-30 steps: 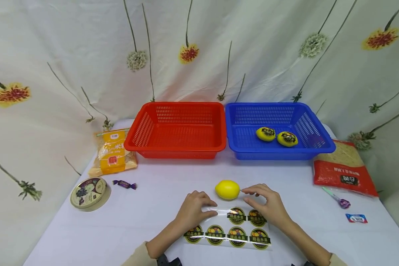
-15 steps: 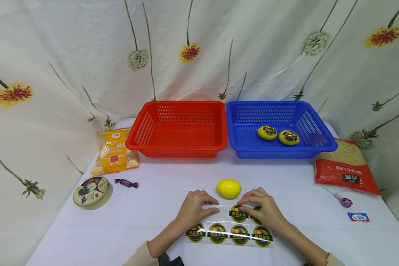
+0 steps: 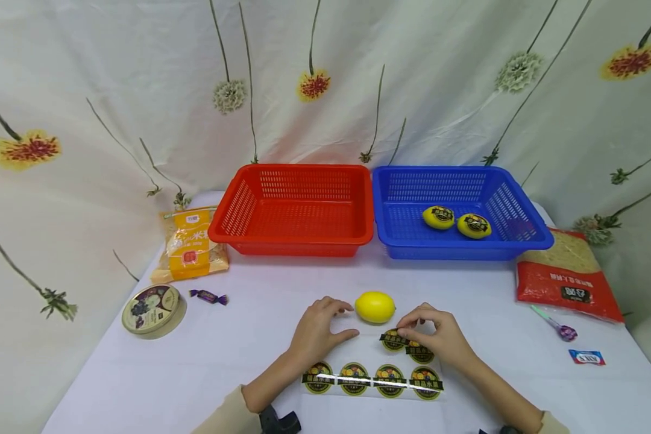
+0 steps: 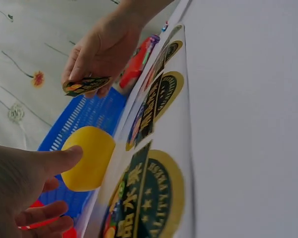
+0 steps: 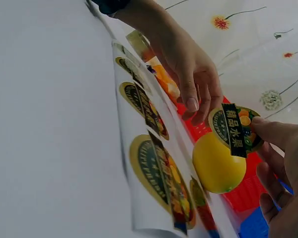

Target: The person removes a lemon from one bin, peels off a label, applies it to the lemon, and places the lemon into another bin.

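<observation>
A: Where is the sticker point(image 3: 393, 339)?
B: It is pinched in the right hand point(image 3: 436, 337) fingers, just near of the bare lemon point(image 3: 375, 306) mid-bench.

A: And progress?
B: Two labelled lemons point(image 3: 456, 221) are seen in the blue basket point(image 3: 526, 244); this one is unlabelled. The sticker sheet point(image 3: 372, 381) is pressed by the left hand point(image 3: 317, 330), fingers relaxed.

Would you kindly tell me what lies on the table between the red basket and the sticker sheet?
In the head view, the unlabelled yellow lemon lies between the red basket and the sticker sheet; the left hand reaches towards it.
</observation>
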A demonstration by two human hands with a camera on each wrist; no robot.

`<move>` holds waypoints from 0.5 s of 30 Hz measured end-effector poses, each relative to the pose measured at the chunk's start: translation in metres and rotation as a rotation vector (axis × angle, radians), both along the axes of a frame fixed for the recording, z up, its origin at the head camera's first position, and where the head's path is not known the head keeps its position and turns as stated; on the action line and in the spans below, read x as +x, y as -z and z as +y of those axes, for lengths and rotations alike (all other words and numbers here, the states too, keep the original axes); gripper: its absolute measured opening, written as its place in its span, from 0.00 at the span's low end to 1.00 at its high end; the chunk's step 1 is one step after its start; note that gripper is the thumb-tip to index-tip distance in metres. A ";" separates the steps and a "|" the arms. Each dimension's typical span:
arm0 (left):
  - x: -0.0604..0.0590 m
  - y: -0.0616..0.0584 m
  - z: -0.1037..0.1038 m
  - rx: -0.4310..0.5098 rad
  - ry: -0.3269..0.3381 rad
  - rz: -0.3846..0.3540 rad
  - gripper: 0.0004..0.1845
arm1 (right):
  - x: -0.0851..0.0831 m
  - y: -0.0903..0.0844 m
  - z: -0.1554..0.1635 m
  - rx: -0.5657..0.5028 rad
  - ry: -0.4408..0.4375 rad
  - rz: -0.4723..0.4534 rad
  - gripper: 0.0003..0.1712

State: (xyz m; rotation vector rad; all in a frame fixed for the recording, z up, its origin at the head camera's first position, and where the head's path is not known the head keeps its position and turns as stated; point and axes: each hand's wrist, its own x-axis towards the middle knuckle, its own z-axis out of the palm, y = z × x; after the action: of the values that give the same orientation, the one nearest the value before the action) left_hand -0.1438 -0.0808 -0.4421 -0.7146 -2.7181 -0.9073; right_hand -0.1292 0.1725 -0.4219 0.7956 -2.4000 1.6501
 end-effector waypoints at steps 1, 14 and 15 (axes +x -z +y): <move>-0.004 -0.001 0.001 0.010 0.008 0.001 0.27 | -0.001 -0.006 -0.001 0.004 0.026 -0.003 0.07; -0.045 0.020 0.017 0.181 0.281 -0.139 0.38 | -0.042 0.001 -0.010 0.086 0.091 -0.072 0.05; -0.046 0.021 0.017 0.192 0.282 -0.133 0.37 | -0.043 0.001 -0.011 0.084 0.085 -0.075 0.05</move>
State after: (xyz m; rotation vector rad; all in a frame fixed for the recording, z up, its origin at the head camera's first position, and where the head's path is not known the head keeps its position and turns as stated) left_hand -0.1896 -0.0638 -0.4635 -1.0473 -2.6325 -1.3017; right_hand -0.1724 0.1618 -0.4233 0.6442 -2.5306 1.5838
